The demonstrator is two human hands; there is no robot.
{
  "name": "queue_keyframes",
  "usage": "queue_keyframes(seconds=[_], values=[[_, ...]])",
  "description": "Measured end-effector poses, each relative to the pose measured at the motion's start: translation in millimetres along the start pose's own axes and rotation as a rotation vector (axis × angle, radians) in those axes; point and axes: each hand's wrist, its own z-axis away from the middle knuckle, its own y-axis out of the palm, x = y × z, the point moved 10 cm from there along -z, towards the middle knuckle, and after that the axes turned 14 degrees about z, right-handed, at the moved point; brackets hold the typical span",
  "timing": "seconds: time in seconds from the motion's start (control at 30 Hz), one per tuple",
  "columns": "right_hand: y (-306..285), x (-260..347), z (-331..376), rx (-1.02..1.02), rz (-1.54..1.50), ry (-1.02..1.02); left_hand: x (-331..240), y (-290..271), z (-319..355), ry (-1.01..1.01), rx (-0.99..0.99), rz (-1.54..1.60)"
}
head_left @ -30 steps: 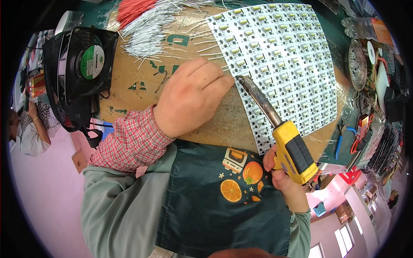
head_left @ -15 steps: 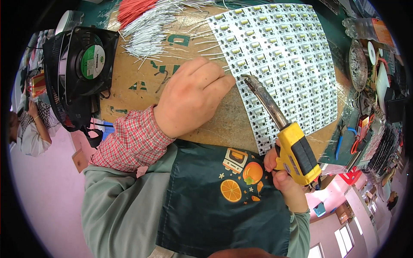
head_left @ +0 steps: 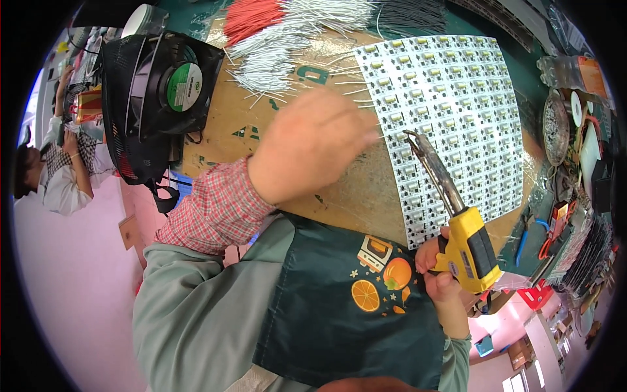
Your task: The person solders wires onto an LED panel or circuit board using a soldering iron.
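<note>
One black fan (head_left: 186,88), white wires (head_left: 264,65), the left hand (head_left: 312,145), fingers curled, its hold too blurred to tell, beside the circuit sheet (head_left: 480,124); the right hand (head_left: 444,289) wraps a yellow soldering gun (head_left: 471,251), tip near the sheet's left edge.

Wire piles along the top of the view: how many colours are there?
3: red wires at upper left, white wires below and to the right of those, dark wires farther right. More may lie beyond the frame.
</note>
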Motion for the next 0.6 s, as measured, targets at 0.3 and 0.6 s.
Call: queue_keyframes(seconds=[0.3,0.6], values=[[2.6,0.8,-2.8,0.021,-0.037,-0.014,63.3,-78.3,-25.7,-0.098,-0.189,-0.542],[-1.5,-4.5,-2.2,-0.006,-0.050,0.024,71.5,-82.9,-19.9,-0.167,-0.085,-0.650]])
